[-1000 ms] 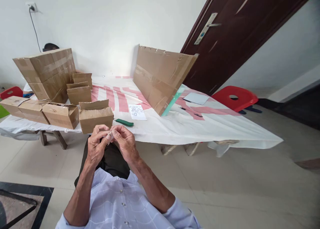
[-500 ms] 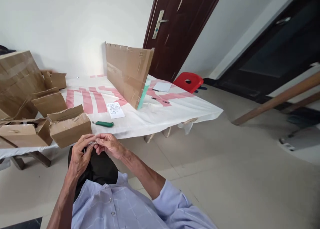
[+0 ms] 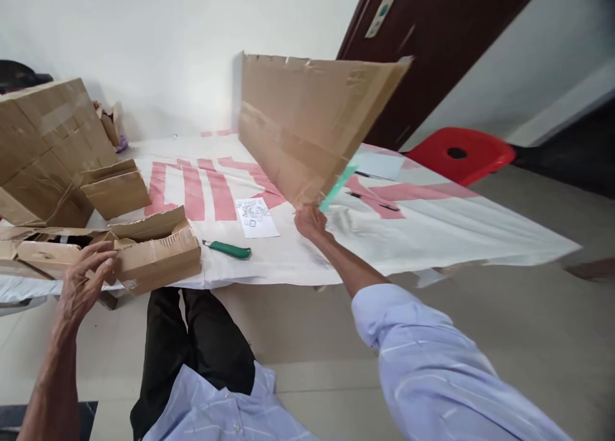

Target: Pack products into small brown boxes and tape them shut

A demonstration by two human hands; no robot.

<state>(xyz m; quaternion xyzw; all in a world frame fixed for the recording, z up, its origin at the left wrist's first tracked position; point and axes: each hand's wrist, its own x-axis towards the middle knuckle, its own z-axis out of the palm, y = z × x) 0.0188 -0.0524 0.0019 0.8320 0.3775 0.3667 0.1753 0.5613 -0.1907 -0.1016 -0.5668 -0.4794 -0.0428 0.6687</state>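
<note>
My right hand [image 3: 310, 222] reaches out over the white and red table cover [image 3: 423, 229] and grips the near lower corner of a big upright cardboard sheet [image 3: 307, 127]. My left hand [image 3: 84, 281] hovers at the table's near edge with its fingers loosely spread. It sits just in front of an open small cardboard box [image 3: 156, 252] and holds nothing that I can see. A green-handled knife [image 3: 228, 249] lies on the cover between my two hands. Beyond the knife lies a small printed paper slip [image 3: 256, 216].
Several more cardboard boxes [image 3: 48, 146] stand at the left of the table. A red plastic stool [image 3: 461, 152] stands beyond the table's far side, by a dark brown door [image 3: 432, 37]. A pen [image 3: 372, 202] and a white sheet lie behind the cardboard sheet.
My hands were together in front of my chest, pinching something small. They have parted: the right has gone forward to the cardboard sheet's corner, the left out to the open box.
</note>
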